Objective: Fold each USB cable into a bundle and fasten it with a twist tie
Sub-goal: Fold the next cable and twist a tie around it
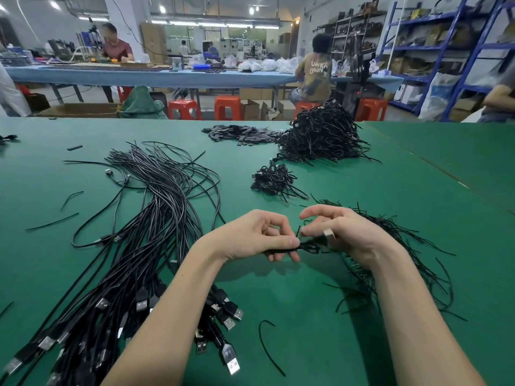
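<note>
My left hand (257,236) grips a folded black USB cable bundle (308,247) over the green table (306,316), thumb pressed on top. My right hand (342,232) pinches a short black twist tie (298,232) at the bundle's middle; a silver USB plug (328,234) shows between its fingers. A large sheaf of loose black USB cables (156,218) lies to the left, plugs toward me. Loose twist ties (390,246) are spread under and beyond my right hand.
A small heap of tied bundles (274,181) and a big heap (320,135) sit farther back, beside flat black pieces (242,134). Stray ties (267,346) lie near the front. People work at a blue bench (167,76) behind; shelving (446,51) stands right.
</note>
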